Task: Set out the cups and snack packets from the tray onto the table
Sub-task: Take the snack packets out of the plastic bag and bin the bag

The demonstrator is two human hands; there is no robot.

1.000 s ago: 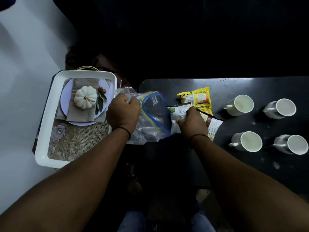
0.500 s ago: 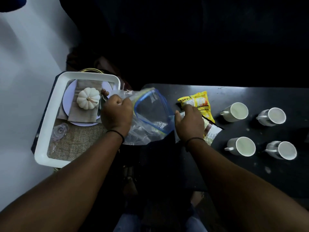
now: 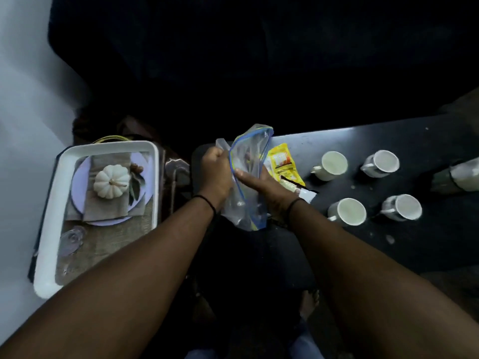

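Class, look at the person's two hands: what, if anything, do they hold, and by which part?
Both hold the clear zip bag: left hand grips its bunched left side, right hand its blue-edged middle.

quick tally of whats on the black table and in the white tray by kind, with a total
White cups on the table: 4
Yellow snack packet: 1, with more packets partly hidden under it, count unclear
Clear zip bag, held in both hands: 1
White pumpkin in the tray: 1
Plate: 1
Clear glass: 1
Total: 9

Dim, soft-focus wide-angle view; light falls from the left.
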